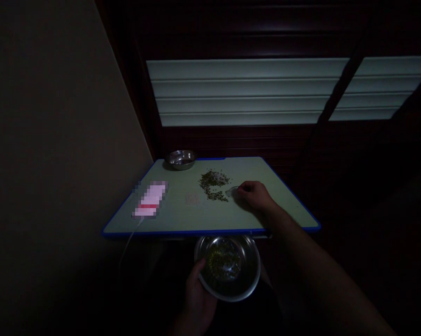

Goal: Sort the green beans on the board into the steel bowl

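My left hand [198, 291] grips the rim of a shiny metal bowl [254, 268], its thumb over the edge. Small green beans, probably mung beans [224, 261], cover part of the bowl's bottom. The bowl is tilted toward me at the table's near edge. Over the table, my right hand [255, 193] is closed, pinching a clear, rounded, thin piece [232, 191] whose kind I cannot make out. Its edge is beside a scattered pile of small greenish-brown beans [213, 179], with some whitish bits among them.
The pale table [175, 217] has a blue rim. A second metal bowl [181, 160] stands at its back left. A lit phone [150, 200] with a white cable [129, 238] lies at the left. Behind stand dark slatted doors [248, 140]; a wall [63, 116] rises at left.
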`<state>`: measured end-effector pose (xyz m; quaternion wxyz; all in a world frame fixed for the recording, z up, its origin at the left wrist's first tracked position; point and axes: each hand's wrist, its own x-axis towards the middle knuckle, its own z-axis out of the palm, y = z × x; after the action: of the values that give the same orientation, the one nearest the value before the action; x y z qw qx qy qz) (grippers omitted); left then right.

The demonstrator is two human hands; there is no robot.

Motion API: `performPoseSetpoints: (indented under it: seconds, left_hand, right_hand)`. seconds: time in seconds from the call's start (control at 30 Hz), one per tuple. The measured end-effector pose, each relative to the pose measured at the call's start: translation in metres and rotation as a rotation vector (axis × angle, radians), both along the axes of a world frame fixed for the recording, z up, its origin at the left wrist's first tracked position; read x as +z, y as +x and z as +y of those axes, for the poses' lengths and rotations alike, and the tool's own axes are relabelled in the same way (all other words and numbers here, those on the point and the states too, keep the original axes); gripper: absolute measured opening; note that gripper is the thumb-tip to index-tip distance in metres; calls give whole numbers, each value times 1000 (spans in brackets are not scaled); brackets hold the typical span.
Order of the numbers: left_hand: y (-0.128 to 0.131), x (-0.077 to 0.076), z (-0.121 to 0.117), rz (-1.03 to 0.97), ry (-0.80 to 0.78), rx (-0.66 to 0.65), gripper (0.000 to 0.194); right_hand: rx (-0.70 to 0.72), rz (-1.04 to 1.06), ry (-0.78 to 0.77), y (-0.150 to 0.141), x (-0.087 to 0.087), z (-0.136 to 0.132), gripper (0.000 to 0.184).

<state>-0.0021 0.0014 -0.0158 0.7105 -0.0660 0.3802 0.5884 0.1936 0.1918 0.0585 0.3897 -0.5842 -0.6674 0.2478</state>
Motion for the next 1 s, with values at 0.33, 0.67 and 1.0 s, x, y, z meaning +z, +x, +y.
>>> performPoseSetpoints:
  seconds: [0.33, 0.67, 1.0]
  left_hand:
    - [1, -4, 2, -21, 17, -12, 25]
    - [1, -2, 1, -7, -7, -11, 19]
    - [0, -3, 1, 10, 7, -26, 21]
  right_hand:
    - [226, 46, -24, -15, 4, -17, 28]
    - [283, 111, -36, -14, 6, -16, 29]
    - [303, 240, -246, -2, 14, -21, 22]
